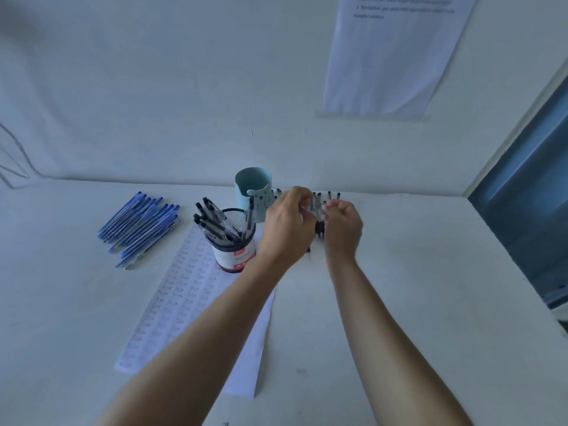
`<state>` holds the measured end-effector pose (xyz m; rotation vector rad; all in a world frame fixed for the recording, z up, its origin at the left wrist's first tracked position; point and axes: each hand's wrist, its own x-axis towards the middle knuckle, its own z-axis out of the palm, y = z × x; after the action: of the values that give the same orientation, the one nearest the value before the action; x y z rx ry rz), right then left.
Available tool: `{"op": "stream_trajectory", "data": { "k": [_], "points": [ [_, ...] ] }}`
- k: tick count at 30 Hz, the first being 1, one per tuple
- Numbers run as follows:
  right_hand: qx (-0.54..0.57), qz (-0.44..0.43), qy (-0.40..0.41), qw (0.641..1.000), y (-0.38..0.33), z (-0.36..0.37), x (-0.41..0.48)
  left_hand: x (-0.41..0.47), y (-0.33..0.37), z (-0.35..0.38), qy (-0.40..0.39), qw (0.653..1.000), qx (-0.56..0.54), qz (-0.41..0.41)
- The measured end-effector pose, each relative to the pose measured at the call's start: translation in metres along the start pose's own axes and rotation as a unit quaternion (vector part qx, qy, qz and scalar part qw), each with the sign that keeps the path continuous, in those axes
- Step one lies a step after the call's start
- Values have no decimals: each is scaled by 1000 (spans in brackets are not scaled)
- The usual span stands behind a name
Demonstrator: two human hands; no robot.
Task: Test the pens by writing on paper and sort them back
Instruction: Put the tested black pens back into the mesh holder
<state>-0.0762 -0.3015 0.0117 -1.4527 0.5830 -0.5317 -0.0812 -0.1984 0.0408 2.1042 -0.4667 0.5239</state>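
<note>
Both hands meet on a bundle of black pens (319, 210). Left hand (289, 224) and right hand (342, 229) curl their fingers round it from either side. The bundle is upright and motion-blurred, dark caps up, at the table's far edge just right of a teal cup (252, 181). A mesh pen holder (235, 245) of black pens stands on the test paper (184, 299), which is covered in written rows. Blue pens (140, 226) lie heaped on the table (415, 302) to the left.

A black wire-mesh metal pen cup (235, 241) stands on matt white paper (196, 302), beside glossy blue plastic pens (140, 229) and a smooth matt teal holder (253, 186).
</note>
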Motion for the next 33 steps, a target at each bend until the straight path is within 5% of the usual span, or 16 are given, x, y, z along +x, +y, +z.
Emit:
{"op": "stream_trajectory", "data": {
  "k": [5,12,19,23,33],
  "points": [
    [-202,6,-17,979,22,-23,49,13,-19,46,-155,969,121,-147],
    [-431,7,-126,894,31,-9,98,43,-43,75,-184,920,253,-236],
    [-444,17,-184,877,22,-1,114,53,-53,78,-214,911,244,-255],
    [-506,-18,-207,837,17,-5,112,57,-47,73,-233,913,207,-264],
    [-520,-54,-213,825,20,-26,87,46,-39,74,-266,905,242,-227]
  ]
}}
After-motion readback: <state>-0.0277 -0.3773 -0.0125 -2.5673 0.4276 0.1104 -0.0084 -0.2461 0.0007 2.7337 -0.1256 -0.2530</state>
